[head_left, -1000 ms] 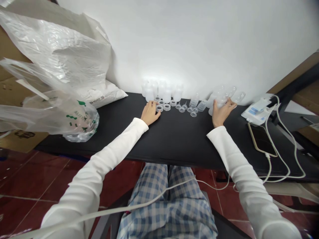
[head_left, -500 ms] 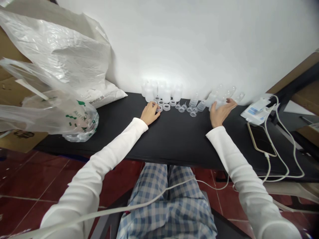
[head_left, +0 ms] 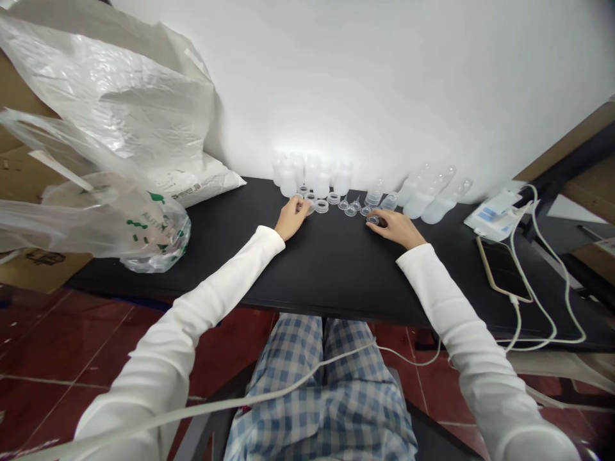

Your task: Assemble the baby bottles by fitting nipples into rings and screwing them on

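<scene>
- Your left hand (head_left: pixel 291 218) curls around a clear plastic ring (head_left: pixel 308 208), just in front of the bottles (head_left: pixel 312 177) on the desk (head_left: pixel 336 272).
- Your right hand (head_left: pixel 396 229) reaches out flat, its fingertips (head_left: pixel 369 215) on a small clear funnel (head_left: pixel 373 220), also in front of the bottles; you cannot tell whether it grips.
- A phone (head_left: pixel 502 269) lies well right of the bottles.
</scene>
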Action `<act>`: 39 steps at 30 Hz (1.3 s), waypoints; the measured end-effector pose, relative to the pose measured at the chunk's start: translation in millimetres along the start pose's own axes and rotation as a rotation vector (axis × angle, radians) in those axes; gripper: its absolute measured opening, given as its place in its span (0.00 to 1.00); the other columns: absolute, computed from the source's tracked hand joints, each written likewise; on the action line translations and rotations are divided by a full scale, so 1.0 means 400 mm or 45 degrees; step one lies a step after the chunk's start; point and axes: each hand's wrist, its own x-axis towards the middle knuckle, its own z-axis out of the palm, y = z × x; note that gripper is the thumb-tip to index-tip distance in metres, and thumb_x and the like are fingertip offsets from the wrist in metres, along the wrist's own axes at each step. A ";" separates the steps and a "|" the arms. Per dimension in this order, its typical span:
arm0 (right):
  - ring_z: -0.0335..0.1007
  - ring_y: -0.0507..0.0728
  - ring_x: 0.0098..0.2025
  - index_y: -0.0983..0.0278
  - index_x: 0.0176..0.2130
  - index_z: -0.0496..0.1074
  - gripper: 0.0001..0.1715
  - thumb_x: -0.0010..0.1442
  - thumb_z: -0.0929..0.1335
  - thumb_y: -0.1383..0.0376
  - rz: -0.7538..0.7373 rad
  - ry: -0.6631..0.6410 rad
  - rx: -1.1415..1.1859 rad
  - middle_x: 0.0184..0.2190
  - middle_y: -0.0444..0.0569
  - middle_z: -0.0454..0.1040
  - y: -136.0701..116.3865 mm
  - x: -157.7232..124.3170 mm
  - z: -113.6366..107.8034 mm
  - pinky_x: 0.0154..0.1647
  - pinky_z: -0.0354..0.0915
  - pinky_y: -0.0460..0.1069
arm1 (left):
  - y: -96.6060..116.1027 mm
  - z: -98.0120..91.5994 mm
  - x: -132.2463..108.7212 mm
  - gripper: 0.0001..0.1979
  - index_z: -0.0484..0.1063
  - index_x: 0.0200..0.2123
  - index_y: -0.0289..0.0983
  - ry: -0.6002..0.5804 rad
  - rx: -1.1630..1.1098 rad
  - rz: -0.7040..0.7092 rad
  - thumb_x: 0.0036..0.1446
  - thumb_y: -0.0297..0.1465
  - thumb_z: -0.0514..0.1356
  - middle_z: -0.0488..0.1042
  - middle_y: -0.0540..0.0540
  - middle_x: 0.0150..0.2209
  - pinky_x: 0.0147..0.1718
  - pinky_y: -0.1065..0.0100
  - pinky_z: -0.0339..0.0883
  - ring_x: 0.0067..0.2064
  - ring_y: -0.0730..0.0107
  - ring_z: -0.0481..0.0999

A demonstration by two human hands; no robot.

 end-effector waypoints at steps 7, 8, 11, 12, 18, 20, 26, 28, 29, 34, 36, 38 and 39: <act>0.67 0.55 0.31 0.60 0.47 0.71 0.17 0.61 0.71 0.54 -0.063 0.093 0.271 0.33 0.46 0.71 0.000 0.005 0.014 0.33 0.65 0.51 | 0.046 0.033 -0.017 0.21 0.71 0.31 0.33 -0.225 -0.718 -0.318 0.65 0.46 0.62 0.75 0.47 0.30 0.35 0.69 0.75 0.30 0.73 0.78; 0.66 0.55 0.30 0.60 0.47 0.70 0.18 0.61 0.71 0.54 -0.070 0.155 0.331 0.33 0.45 0.70 -0.011 0.007 0.018 0.34 0.66 0.51 | 0.052 0.039 -0.021 0.20 0.71 0.32 0.33 -0.231 -0.757 -0.326 0.64 0.46 0.62 0.75 0.47 0.31 0.37 0.69 0.76 0.31 0.72 0.79; 0.64 0.54 0.28 0.60 0.46 0.69 0.15 0.66 0.68 0.53 -0.100 0.358 0.519 0.31 0.45 0.69 -0.072 0.017 0.037 0.33 0.67 0.51 | 0.068 0.064 -0.035 0.18 0.71 0.33 0.32 -0.231 -0.828 -0.349 0.65 0.42 0.62 0.77 0.46 0.33 0.42 0.65 0.78 0.33 0.71 0.81; 0.65 0.53 0.28 0.60 0.46 0.70 0.14 0.67 0.67 0.53 -0.139 0.391 0.585 0.32 0.45 0.69 -0.099 0.021 0.047 0.33 0.68 0.51 | 0.071 0.074 -0.039 0.17 0.71 0.33 0.32 -0.232 -0.839 -0.356 0.66 0.41 0.62 0.78 0.45 0.33 0.44 0.64 0.78 0.34 0.71 0.81; 0.68 0.52 0.31 0.59 0.48 0.75 0.21 0.68 0.66 0.48 -0.279 0.345 0.818 0.37 0.48 0.77 -0.219 0.036 0.087 0.34 0.70 0.49 | 0.081 0.118 -0.051 0.14 0.69 0.33 0.34 -0.220 -0.886 -0.357 0.67 0.38 0.61 0.78 0.47 0.33 0.53 0.62 0.75 0.39 0.72 0.81; 0.67 0.51 0.29 0.60 0.48 0.77 0.23 0.68 0.66 0.47 -0.260 0.336 0.836 0.38 0.48 0.78 -0.227 0.035 0.086 0.33 0.68 0.48 | 0.081 0.123 -0.051 0.13 0.69 0.33 0.35 -0.205 -0.891 -0.369 0.67 0.38 0.61 0.78 0.47 0.34 0.54 0.61 0.75 0.39 0.72 0.81; 0.55 0.48 0.22 0.61 0.48 0.81 0.29 0.65 0.67 0.42 -0.117 0.243 0.784 0.30 0.45 0.77 -0.217 0.026 0.069 0.26 0.60 0.46 | 0.076 0.124 -0.051 0.12 0.68 0.35 0.36 -0.239 -0.871 -0.356 0.68 0.37 0.59 0.78 0.47 0.36 0.54 0.61 0.75 0.40 0.72 0.81; 0.52 0.48 0.21 0.60 0.49 0.81 0.29 0.65 0.67 0.42 -0.137 0.198 0.744 0.25 0.42 0.73 -0.214 0.023 0.068 0.25 0.58 0.45 | 0.073 0.123 -0.052 0.12 0.68 0.35 0.36 -0.246 -0.848 -0.348 0.68 0.38 0.59 0.78 0.47 0.35 0.54 0.61 0.75 0.41 0.72 0.82; 0.52 0.47 0.20 0.60 0.49 0.81 0.29 0.65 0.67 0.43 -0.145 0.184 0.720 0.24 0.41 0.72 -0.214 0.022 0.068 0.26 0.57 0.45 | 0.072 0.123 -0.052 0.12 0.69 0.36 0.36 -0.247 -0.842 -0.345 0.68 0.38 0.59 0.78 0.47 0.35 0.54 0.61 0.75 0.41 0.71 0.82; 0.60 0.50 0.26 0.59 0.49 0.81 0.21 0.68 0.66 0.50 -0.227 0.278 0.607 0.30 0.45 0.72 -0.214 0.022 0.063 0.33 0.64 0.47 | 0.072 0.119 -0.055 0.12 0.69 0.36 0.36 -0.266 -0.861 -0.338 0.67 0.39 0.61 0.78 0.47 0.35 0.55 0.60 0.75 0.42 0.70 0.82; 0.64 0.53 0.30 0.59 0.48 0.80 0.19 0.69 0.66 0.53 -0.276 0.342 0.604 0.33 0.48 0.71 -0.214 0.025 0.063 0.37 0.67 0.49 | 0.074 0.117 -0.056 0.12 0.69 0.36 0.36 -0.272 -0.876 -0.335 0.67 0.38 0.61 0.78 0.48 0.36 0.56 0.59 0.75 0.42 0.70 0.82; 0.67 0.54 0.33 0.58 0.49 0.78 0.17 0.70 0.65 0.55 -0.292 0.363 0.629 0.35 0.49 0.71 -0.212 0.029 0.068 0.41 0.70 0.51 | 0.076 0.116 -0.056 0.12 0.68 0.35 0.35 -0.271 -0.886 -0.333 0.67 0.38 0.61 0.79 0.48 0.36 0.56 0.59 0.75 0.41 0.71 0.82; 0.68 0.54 0.34 0.58 0.51 0.77 0.17 0.70 0.65 0.55 -0.287 0.362 0.652 0.36 0.49 0.71 -0.210 0.031 0.073 0.42 0.70 0.52 | 0.077 0.116 -0.056 0.12 0.68 0.35 0.35 -0.268 -0.889 -0.337 0.67 0.37 0.61 0.79 0.47 0.35 0.56 0.59 0.75 0.40 0.71 0.82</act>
